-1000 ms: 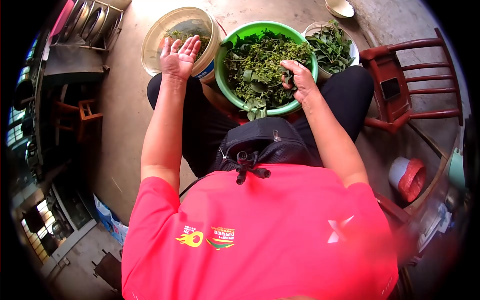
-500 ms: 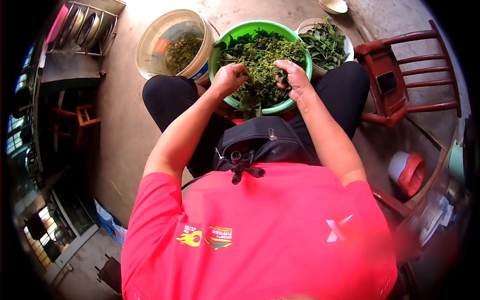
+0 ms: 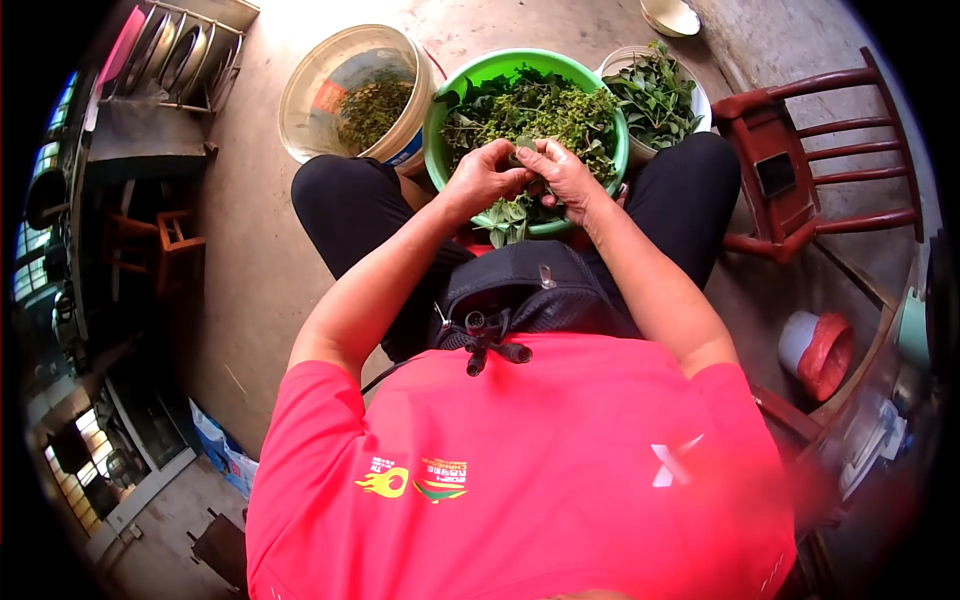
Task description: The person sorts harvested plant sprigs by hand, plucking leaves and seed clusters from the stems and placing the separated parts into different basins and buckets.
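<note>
Leaves show between our fingertips, over the near half of a green basin. Our right hand is nearly closed, thumb and forefinger pinched on the leaves, with the other fingers curled in toward the palm. Our left hand comes against it from the other side, its fingers bent and drawn together; they cover the point where the two hands meet, so we cannot tell whether it has hold of anything.

Just beneath and beyond the grip lies a loose heap of greens, knobbly with small yellowish-green clusters among flat, darker foliage. It fills the round basin, which is smooth, bright green and looks like plastic. On our side of the grip, a limp, paler sprig droops at the near rim.

To the left of the grip leans a wide cream tub, thin-walled and see-through in places, with fine, crumbly-looking bits gathered inside. To the right of the grip, a round white bucket holds broad, pointed foliage. Farther right is a red-brown chair with slim, rounded rails and a flat seat.
</note>
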Available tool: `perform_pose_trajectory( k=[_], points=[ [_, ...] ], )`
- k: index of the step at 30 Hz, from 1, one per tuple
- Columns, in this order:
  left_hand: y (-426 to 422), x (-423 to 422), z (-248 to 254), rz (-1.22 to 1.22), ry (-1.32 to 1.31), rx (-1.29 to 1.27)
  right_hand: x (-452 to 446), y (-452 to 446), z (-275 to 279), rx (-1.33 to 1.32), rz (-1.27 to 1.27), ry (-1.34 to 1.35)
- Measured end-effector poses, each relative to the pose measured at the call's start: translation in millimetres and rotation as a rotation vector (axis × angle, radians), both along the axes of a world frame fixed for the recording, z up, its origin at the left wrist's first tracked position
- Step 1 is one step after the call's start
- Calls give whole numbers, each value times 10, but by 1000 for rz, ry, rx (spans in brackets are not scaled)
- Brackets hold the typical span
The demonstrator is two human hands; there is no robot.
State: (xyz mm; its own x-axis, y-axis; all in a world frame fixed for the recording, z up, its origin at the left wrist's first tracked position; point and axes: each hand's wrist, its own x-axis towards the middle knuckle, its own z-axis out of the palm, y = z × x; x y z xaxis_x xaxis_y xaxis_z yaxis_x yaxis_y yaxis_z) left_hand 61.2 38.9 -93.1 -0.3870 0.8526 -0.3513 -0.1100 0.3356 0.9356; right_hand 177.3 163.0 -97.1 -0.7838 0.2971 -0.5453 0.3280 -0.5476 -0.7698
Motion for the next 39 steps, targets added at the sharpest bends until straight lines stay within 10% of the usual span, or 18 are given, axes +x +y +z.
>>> perform_pose_trajectory(
  k=[5, 11, 15, 20, 31, 39],
  points=[
    [16, -25, 102, 166, -338, 32, 15, 65, -112, 25, -212, -60],
    [67, -575, -290, 22, 1039, -235, 26, 162, -93, -107, -286, -18],
    [76, -675, -486, -166, 1165, -337, 42, 161, -150, -89, -215, -43],
    [73, -666, -446, -286, 1095, -547, 53, 190, -108, -75, -247, -69],
    [-13, -698, 23, 177, 523, -75, 22, 163, -67, -59, -219, -29],
    [-54, -411, 230, 168, -378, -23, 29, 103, 117, 40, -116, 34]
  ],
)
